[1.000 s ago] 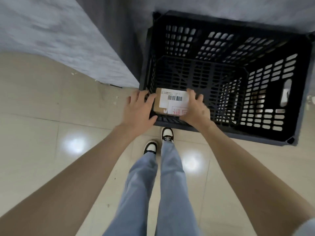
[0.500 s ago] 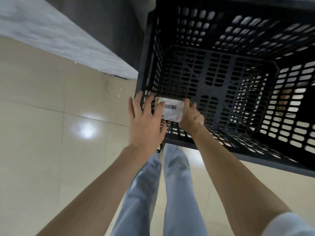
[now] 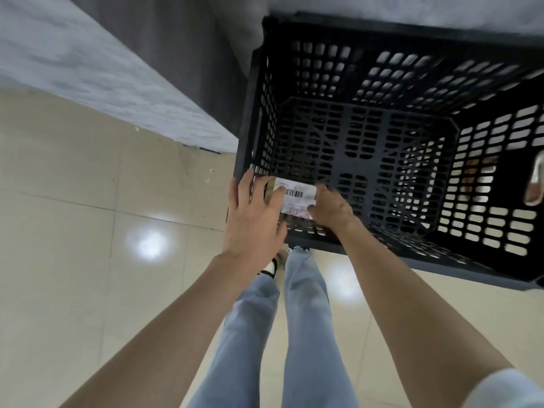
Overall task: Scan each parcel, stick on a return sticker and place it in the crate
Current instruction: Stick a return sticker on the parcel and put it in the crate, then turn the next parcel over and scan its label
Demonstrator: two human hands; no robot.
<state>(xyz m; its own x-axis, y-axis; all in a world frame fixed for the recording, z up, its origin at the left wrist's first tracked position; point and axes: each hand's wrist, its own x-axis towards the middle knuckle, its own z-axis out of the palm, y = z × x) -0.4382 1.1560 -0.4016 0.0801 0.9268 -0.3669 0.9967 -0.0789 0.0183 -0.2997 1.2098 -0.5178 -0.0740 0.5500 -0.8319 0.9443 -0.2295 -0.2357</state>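
glossy beige floor tiles (image 3: pixel 73 201) under a black slatted crate (image 3: pixel 245 122).
inside its near left corner, a labelled parcel (image 3: pixel 297 196): left hand (image 3: pixel 253 219) flat-fingered against one end, right hand (image 3: pixel 331 209) gripping the other.

Parcel-handling room: glossy tiled floor (image 3: pixel 73 231), black crate (image 3: pixel 250 119), labelled parcel (image 3: pixel 297 195).

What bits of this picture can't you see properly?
Head view.
Ends of the parcel: under the left hand and right hand.
Print on the label: blurred, too small.
Grip of the right hand: blurred.
Right side of the crate: cut by the frame edge.
A brown thing outside: mostly hidden by the crate wall.
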